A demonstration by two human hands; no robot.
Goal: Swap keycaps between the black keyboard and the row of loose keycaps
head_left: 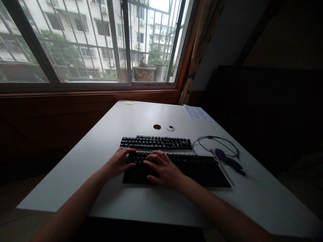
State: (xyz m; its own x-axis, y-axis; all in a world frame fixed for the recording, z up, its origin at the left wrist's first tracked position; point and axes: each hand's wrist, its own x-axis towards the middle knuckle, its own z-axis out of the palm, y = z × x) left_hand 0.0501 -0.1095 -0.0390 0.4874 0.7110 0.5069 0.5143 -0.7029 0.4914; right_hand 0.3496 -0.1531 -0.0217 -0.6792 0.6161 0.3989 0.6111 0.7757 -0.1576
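A black keyboard (202, 171) with a broad front rest lies on the white table. My left hand (120, 161) is at its upper left corner, thumb and fingers apart, the fingertips touching the left-end keys. Over the left-middle keys is my right hand (164, 168), its fingers spread and bent. Its thumb lies lower, on the dark front part. No object shows between the fingers of either hand; the right hand covers some keys. Just behind the keyboard, loose black keycaps (156, 142) stand in rows laid out like a keyboard.
To the right are a looped black cable (214, 137), a dark purple object (227, 159) and a thin stick (222, 168). Farther back lie a round cable-hole cover (170, 128), an open hole (157, 127), printed paper (198, 113) and a yellow note (129, 103). A barred window (123, 40) faces the table.
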